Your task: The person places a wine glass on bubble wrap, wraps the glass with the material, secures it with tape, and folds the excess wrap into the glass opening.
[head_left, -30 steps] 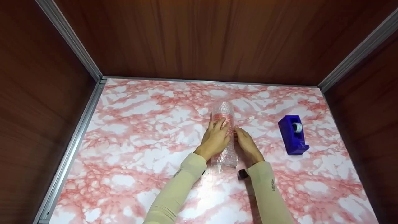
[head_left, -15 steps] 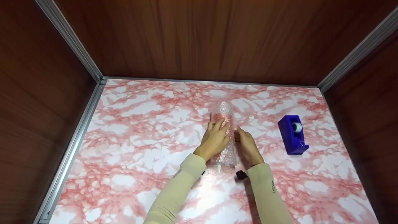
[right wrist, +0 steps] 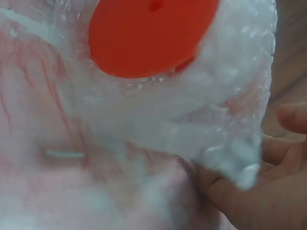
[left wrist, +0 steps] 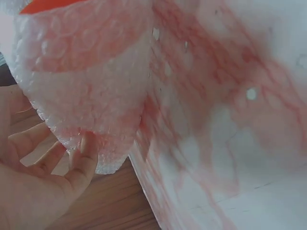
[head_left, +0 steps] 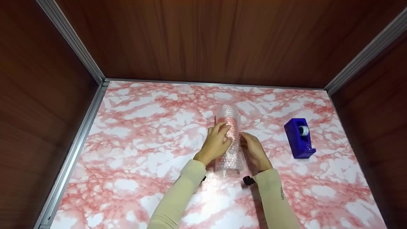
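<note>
A roll of clear bubble wrap [head_left: 234, 156] lies lengthwise on the marbled table, wrapped around something red. In the right wrist view, the wrapped red thing [right wrist: 148, 38] shows a round, smooth end inside the loose wrap. My left hand [head_left: 213, 144] rests over the roll's left side and top, its fingers spread and lightly bent. On the opposite side, my right hand [head_left: 255, 151] touches the roll's right edge with loosely bent fingers; some fingertips are hidden by the wrap. The wrap extends beyond the red part at both ends.
A blue tape dispenser [head_left: 298, 141] with a roll of clear tape [head_left: 303, 130] stands to the right of my right hand. Dark wood panels [head_left: 203, 41] with metal edging enclose the back and sides of the red-and-white table [head_left: 143, 143].
My left hand has shifted slightly left and back along the roll, uncovering more of its top. The right hand has moved slightly nearer to me along the roll's side.
</note>
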The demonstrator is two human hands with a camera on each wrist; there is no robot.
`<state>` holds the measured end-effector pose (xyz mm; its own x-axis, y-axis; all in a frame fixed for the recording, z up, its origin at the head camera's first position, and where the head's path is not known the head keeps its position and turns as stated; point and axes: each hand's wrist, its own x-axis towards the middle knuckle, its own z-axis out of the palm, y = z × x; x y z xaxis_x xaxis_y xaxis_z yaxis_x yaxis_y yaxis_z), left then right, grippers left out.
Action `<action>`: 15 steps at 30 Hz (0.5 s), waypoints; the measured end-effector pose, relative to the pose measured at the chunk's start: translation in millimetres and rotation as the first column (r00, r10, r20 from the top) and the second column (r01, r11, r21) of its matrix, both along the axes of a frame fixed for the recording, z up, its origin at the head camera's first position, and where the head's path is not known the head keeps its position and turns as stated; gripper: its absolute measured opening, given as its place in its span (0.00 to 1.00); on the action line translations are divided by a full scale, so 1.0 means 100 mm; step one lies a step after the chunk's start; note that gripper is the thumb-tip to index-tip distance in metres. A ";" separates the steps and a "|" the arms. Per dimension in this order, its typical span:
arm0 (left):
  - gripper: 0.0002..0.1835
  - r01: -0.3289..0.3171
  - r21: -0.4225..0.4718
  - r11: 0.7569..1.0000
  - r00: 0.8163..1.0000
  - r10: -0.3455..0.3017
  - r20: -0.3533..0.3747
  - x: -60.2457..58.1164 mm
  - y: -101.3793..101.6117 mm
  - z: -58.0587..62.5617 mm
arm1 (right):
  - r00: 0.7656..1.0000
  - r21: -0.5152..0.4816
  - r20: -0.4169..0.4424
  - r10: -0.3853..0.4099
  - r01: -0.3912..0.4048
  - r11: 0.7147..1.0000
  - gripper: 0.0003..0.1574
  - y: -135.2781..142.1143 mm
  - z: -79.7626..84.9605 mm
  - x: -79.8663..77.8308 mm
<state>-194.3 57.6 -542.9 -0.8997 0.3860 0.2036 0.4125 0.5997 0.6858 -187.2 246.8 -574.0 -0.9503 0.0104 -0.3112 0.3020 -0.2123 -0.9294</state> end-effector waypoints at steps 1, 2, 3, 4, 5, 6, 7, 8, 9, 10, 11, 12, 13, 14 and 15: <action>0.28 -0.001 0.022 1.000 1.000 0.001 0.006 0.00 -0.01 -0.01 | 1.000 0.006 -0.013 0.002 -0.002 1.000 0.21 0.00 0.02 0.01; 0.29 -0.005 0.042 0.999 1.000 0.004 0.020 0.00 -0.01 -0.02 | 1.000 0.016 -0.026 0.006 -0.005 1.000 0.21 0.00 0.03 0.03; 0.29 -0.009 0.059 0.998 0.999 0.007 0.033 0.00 -0.02 -0.03 | 0.999 0.027 -0.041 0.009 -0.008 1.000 0.22 0.00 0.05 0.04; 0.30 -0.012 0.071 0.997 0.999 0.009 0.045 0.00 -0.03 -0.04 | 0.998 0.057 -0.058 0.016 -0.013 0.998 0.22 0.00 0.07 0.06; 0.30 -0.019 0.079 0.997 0.998 0.014 0.061 0.00 -0.04 -0.05 | 0.997 0.089 -0.073 0.019 -0.013 0.996 0.23 0.00 0.10 0.07; 0.30 -0.025 0.088 0.996 0.997 0.019 0.072 0.00 -0.04 -0.06 | 0.996 0.118 -0.089 0.023 -0.013 0.993 0.24 0.00 0.12 0.09; 0.30 -0.028 0.099 0.995 0.997 0.020 0.079 0.00 -0.05 -0.07 | 0.994 0.149 -0.105 0.027 -0.011 0.989 0.24 0.00 0.14 0.10; 0.30 -0.031 0.109 0.994 0.996 0.021 0.088 0.01 -0.06 -0.08 | 0.992 0.183 -0.119 0.032 -0.009 0.983 0.25 -0.01 0.16 0.11; 0.30 -0.031 0.120 0.992 0.995 0.020 0.095 0.01 -0.07 -0.09 | 0.990 0.216 -0.136 0.032 -0.002 0.976 0.25 -0.01 0.17 0.13; 0.30 -0.029 0.137 0.990 0.994 0.014 0.105 0.01 -0.08 -0.11 | 0.988 0.254 -0.154 0.034 0.006 0.967 0.25 -0.02 0.18 0.14; 0.30 -0.027 0.158 0.987 0.993 0.007 0.120 0.02 -0.09 -0.12 | 0.984 0.278 -0.173 0.038 0.011 0.961 0.24 -0.02 0.19 0.15; 0.30 -0.023 0.178 0.984 0.991 -0.001 0.133 0.02 -0.10 -0.13 | 0.979 0.301 -0.198 0.047 0.015 0.953 0.24 -0.03 0.20 0.16; 0.31 -0.017 0.199 0.980 0.988 -0.014 0.152 0.03 -0.11 -0.14 | 0.974 0.328 -0.219 0.058 0.018 0.945 0.24 -0.03 0.20 0.16; 0.31 -0.015 0.214 0.977 0.985 -0.022 0.170 0.03 -0.12 -0.16 | 0.968 0.358 -0.240 0.068 0.023 0.934 0.23 -0.03 0.20 0.17; 0.31 -0.012 0.228 0.974 0.982 -0.031 0.187 0.04 -0.13 -0.17 | 0.962 0.394 -0.260 0.081 0.029 0.919 0.22 -0.03 0.20 0.18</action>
<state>-190.5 44.9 -559.5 -0.9267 0.3578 0.1146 0.2681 0.4160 0.8689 -168.8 243.4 -553.9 -0.9983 0.0527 -0.0235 0.0331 0.1889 -0.9814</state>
